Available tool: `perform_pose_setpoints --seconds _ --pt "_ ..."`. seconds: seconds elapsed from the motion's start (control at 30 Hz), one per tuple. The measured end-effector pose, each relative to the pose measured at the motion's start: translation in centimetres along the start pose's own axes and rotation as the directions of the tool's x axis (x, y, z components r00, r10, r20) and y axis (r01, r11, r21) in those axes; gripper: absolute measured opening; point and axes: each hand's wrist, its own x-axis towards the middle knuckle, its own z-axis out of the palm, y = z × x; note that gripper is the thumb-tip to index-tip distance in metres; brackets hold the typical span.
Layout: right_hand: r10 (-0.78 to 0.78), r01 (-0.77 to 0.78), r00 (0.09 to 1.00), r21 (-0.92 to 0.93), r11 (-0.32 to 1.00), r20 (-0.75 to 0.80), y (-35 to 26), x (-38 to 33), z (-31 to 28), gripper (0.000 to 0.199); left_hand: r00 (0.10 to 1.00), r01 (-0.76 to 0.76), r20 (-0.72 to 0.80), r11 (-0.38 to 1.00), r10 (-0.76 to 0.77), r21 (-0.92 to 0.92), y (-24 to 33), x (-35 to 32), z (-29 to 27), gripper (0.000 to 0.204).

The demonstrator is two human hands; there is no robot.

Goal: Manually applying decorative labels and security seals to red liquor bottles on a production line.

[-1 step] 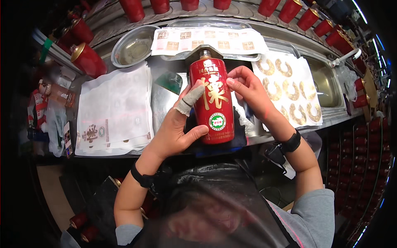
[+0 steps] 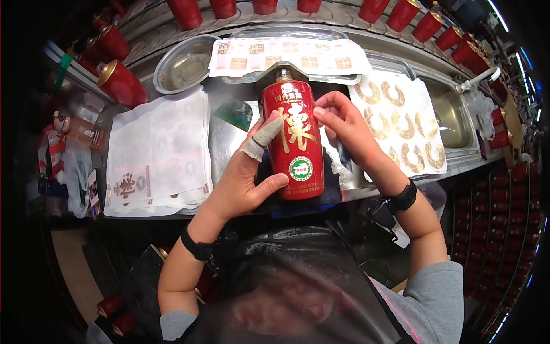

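Observation:
A red bottle (image 2: 302, 150) with gold characters, a round green-and-white emblem and a bare neck lies tilted in front of me, its neck pointing away. My left hand (image 2: 246, 175) is closed around its left side: the index finger, in a grey cloth cover (image 2: 266, 139), presses along the face, and the thumb rests near the base. At the bottle's upper right edge, my right hand (image 2: 348, 123) has thumb and index finger bent together against the side. Its other fingers are partly hidden. Past the neck is a grey metal bracket (image 2: 268, 74).
Transfer sheets (image 2: 160, 132) are stacked at left; a sheet with gold ring shapes (image 2: 401, 124) lies at right, before a sink (image 2: 455, 123). Behind are a metal bowl (image 2: 186, 67) and a printed sheet (image 2: 289, 54) on a tray. Red bottles (image 2: 264, 6) line a conveyor at the back.
Both hands and the bottle between them stay put. Several red bottles at the upper left of the conveyor have shifted very slightly to the right.

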Motion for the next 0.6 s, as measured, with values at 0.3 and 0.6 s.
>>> perform_pose_setpoints --seconds 0.3,0.6 --pt "0.009 -0.009 1.0 -0.042 0.999 -0.004 -0.14 0.05 0.43 0.039 1.0 0.012 0.01 1.0 -0.012 0.02 -0.19 -0.21 -0.15 0.082" --pt "0.042 -0.042 0.999 -0.002 0.999 -0.011 0.27 0.49 0.96 0.037 1.0 -0.009 -0.003 1.0 0.009 0.029 -0.64 -0.23 -0.08 0.08"
